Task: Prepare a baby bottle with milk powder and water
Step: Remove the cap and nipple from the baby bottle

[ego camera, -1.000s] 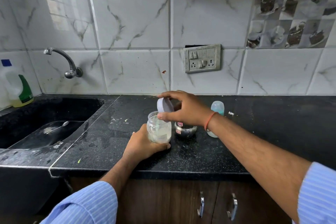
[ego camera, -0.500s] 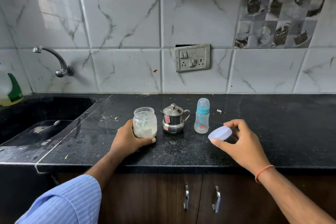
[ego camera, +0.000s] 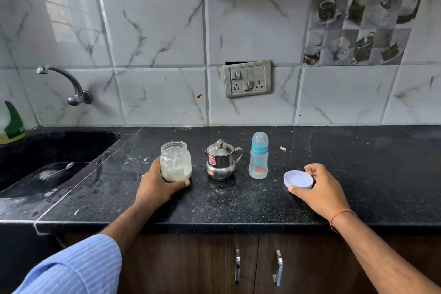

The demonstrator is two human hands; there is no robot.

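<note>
An open glass jar (ego camera: 176,161) with white milk powder stands on the black counter (ego camera: 370,162); my left hand (ego camera: 157,185) grips it from the left and front. To its right stand a small lidded steel pot (ego camera: 220,160) and a capped baby bottle (ego camera: 259,155) with a teal collar. My right hand (ego camera: 324,190) holds the jar's pale lid (ego camera: 298,179) upside down, low on the counter to the right of the bottle.
A black sink (ego camera: 47,157) with a spoon (ego camera: 60,168) in it lies at the left under a wall tap (ego camera: 69,83). A green-labelled detergent bottle (ego camera: 12,124) stands at the far left. A switch socket (ego camera: 248,81) is on the tiled wall. Cabinet doors with handles sit below the counter edge.
My right hand lifted the lid off the jar and carried it right, past the pot and bottle, down to the counter. My left hand kept holding the jar.
</note>
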